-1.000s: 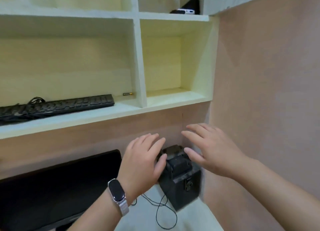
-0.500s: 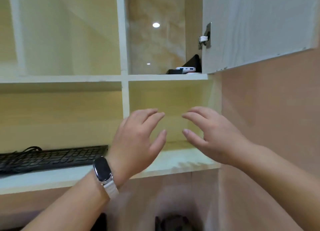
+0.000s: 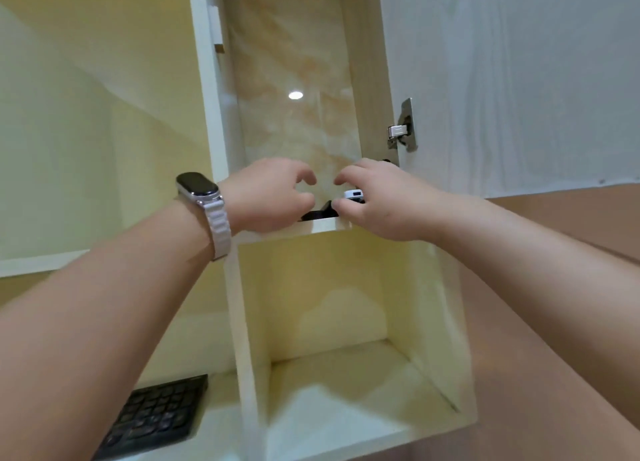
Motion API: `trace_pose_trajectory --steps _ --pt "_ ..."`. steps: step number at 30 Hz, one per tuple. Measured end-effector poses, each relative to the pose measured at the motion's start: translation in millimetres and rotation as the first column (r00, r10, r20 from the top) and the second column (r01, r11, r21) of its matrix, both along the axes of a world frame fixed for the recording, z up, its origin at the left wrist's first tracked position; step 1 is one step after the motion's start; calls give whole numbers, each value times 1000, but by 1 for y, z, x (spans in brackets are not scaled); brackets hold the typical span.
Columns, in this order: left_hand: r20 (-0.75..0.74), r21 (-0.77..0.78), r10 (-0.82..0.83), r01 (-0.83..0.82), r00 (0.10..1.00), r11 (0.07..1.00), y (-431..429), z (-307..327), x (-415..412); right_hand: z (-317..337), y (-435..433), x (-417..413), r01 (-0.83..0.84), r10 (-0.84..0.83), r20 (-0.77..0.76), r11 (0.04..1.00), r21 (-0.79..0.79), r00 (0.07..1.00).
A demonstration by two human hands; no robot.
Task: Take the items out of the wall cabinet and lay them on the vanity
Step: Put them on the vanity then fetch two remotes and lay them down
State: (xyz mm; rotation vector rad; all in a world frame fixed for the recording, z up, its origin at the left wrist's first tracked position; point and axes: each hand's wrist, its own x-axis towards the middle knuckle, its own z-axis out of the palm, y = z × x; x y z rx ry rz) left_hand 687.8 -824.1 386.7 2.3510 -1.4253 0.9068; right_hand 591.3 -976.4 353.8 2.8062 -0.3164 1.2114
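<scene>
a white cabinet door (image 3: pixel 512 79) stands open along the right of the frame, its metal hinge (image 3: pixel 401 128) just above the right hand. the open compartment has a glossy marbled back panel (image 3: pixel 294 79) with a bright light spot reflected at its middle. below it, at the centre of the frame, is a bare cream cubby (image 3: pixel 346 322), and at the lower left a black keyboard (image 3: pixel 156 415) lies on a lower shelf. both hands reach up to the upper shelf edge (image 3: pixel 323 225) at mid-frame. the left hand (image 3: pixel 270 197), with a smartwatch (image 3: pixel 198 184) on a pale strap at the wrist, has its fingers curled and apart, touching nothing that can be seen. the right hand (image 3: pixel 381 201) curls over a small white device (image 3: pixel 354 195) on the shelf, partly hiding it; whether the fingers grip it cannot be told. a black item (image 3: pixel 320 213) lies on the shelf between the two hands, largely hidden by the shelf lip.
</scene>
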Motion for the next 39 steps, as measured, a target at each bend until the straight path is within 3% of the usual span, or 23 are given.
trace_pose_trajectory --steps 5,10,16,27,33,39 --pt "2 172 124 -122 992 978 -17 12 5 6 -6 16 -16 20 -112 999 40 993" --pt "23 395 341 -321 940 860 -30 14 4 2 -10 22 -7 11 -135 1000 30 991" --pt "69 396 333 -332 940 856 -26 8 4 -7 -12 19 -10 8 -42 998 -56 999" --pt "98 41 81 -86 992 995 21 -28 -7 -18 -6 11 -143 141 130 990 9 982" --pt "293 -163 -26 76 956 984 35 -44 3 -8 1 1 -129 113 144 985 111 983" --pt "441 -278 -45 184 896 943 44 -55 2 -15 9 -9 -115 113 314 993 -11 943"
